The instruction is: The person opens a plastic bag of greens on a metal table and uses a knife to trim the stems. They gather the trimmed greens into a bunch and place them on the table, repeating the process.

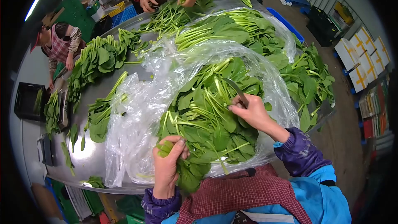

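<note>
Wide-angle distortion bows the dark-vignetted edges, a tube lamp (33, 7) glows at upper left, and glare whitens the metal table (93, 159) and clear plastic sheeting (134, 126)

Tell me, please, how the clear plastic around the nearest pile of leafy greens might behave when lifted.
The clear plastic would probably be floppy and light, as it looks thin and lies in crumpled folds. It may resist being pulled free, since the leafy greens appear to lie on part of it.
</note>
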`<state>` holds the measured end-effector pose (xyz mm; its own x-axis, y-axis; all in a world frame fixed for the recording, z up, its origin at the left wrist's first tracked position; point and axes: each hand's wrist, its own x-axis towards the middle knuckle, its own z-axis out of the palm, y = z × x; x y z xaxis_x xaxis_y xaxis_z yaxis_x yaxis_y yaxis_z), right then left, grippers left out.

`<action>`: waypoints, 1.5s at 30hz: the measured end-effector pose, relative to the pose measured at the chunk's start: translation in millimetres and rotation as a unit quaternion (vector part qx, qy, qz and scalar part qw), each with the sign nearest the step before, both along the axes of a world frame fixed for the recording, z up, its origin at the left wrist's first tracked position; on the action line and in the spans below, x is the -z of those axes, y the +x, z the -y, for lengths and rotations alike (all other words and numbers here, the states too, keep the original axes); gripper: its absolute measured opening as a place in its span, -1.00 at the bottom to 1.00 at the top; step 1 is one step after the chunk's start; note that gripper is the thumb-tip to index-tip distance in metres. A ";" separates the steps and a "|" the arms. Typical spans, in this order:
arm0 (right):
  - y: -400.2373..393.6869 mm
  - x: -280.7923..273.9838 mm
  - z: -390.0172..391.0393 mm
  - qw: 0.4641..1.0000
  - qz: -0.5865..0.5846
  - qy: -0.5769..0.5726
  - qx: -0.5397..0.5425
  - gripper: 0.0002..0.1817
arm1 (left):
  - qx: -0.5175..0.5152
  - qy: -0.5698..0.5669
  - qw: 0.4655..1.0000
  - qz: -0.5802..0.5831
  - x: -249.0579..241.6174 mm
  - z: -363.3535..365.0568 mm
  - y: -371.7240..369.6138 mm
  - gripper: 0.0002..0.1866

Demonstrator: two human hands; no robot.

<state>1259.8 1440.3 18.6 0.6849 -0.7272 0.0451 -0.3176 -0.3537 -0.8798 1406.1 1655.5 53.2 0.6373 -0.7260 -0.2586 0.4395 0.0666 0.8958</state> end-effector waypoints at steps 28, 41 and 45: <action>-24.1 -24.8 -41.6 0.975 -0.040 -0.188 -0.108 -0.77 | 0.060 0.042 0.899 0.431 11.1 26.3 -28.6 -0.87; -33.1 -55.6 15.1 0.918 -0.065 -0.383 -0.076 -0.89 | 0.198 0.091 0.938 0.270 5.0 -0.7 -5.1 -0.85; -25.8 -59.3 41.6 0.878 -0.108 -0.456 0.099 -0.88 | 0.084 -0.025 0.996 0.027 4.8 -3.7 7.5 -0.87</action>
